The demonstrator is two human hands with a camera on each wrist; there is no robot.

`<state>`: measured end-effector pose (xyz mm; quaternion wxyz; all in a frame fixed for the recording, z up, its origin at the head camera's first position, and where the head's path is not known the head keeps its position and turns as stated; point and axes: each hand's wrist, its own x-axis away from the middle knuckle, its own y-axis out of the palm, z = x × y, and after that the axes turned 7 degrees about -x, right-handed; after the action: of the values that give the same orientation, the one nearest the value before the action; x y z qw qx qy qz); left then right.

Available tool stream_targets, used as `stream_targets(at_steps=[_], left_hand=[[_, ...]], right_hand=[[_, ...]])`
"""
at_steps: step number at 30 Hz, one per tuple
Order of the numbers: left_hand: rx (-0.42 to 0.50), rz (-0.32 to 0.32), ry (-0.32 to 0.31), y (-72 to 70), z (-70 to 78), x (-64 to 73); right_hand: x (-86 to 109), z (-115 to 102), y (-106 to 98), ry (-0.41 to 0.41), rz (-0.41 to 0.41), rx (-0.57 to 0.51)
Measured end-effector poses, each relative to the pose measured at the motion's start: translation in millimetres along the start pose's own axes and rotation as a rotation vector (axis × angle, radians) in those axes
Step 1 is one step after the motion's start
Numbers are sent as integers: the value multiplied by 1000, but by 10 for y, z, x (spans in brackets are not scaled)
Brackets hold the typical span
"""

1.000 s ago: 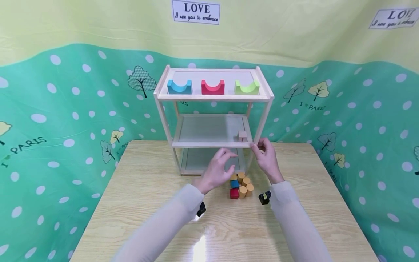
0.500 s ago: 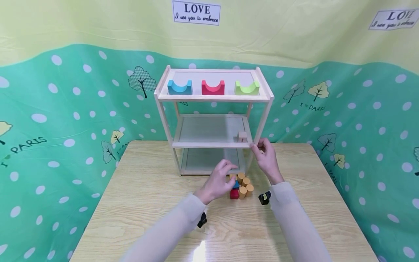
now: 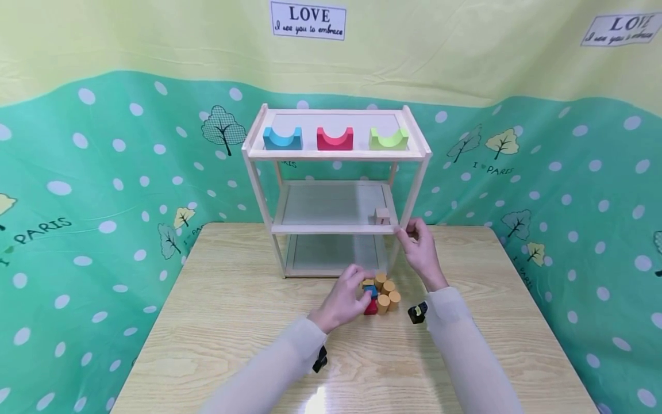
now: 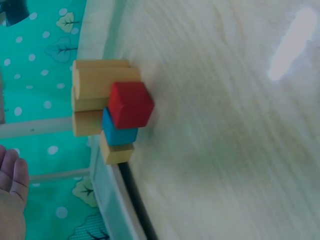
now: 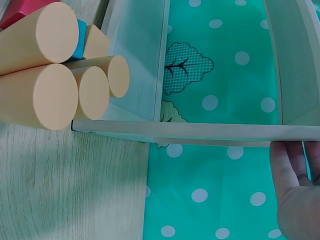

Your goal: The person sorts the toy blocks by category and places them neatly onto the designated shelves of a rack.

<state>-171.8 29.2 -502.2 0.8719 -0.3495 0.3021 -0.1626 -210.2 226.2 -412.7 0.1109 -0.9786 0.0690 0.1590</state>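
left hand point(image 3: 343, 299): thumb and forefinger set wide apart, at the left side of the blocks. the blue cube point(image 3: 370, 291) lies between the two fingertips, as seen in the head view; contact cannot be told from these views.

right hand point(image 3: 421, 253): grips the right front post point(image 3: 415, 187) of the shelf point(image 3: 331, 201) at middle-tier height. the thumb is at the front; the fingers reach around from the outer side.

block position: on the table point(image 3: 233, 322), in front of the right half of the shelf. the red cube point(image 4: 131, 105) is nearest the person, the blue cube is next, and the yellow block point(image 4: 117, 154) is at the far end, just beside the shelf base. four upright cylinders point(image 5: 55, 97) stand close together to the right of this row.

shelf contents: the middle tier carries a pink block point(image 3: 382, 216) near its right front corner. the top tier carries, from left to right, a blue arch point(image 3: 282, 142), a red arch point(image 3: 334, 143) and a green arch point(image 3: 388, 143), spaced apart, hollow side up.

surroundings: a green and yellow cloth point(image 3: 155, 126) with white dots and printed trees hangs behind the table.
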Motion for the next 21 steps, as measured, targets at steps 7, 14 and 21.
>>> stream_targets(at_steps=[7,14,21], left_hand=[[-4,-10,-23,88,-56,97],[3,-35,-64,154,-89,185],[19,-64,-97,258,-135,228]], right_hand=[[3,-2,-2,2,-3,2],[4,7,-3,-11,-6,-1],[2,6,-4,-8,-4,9]])
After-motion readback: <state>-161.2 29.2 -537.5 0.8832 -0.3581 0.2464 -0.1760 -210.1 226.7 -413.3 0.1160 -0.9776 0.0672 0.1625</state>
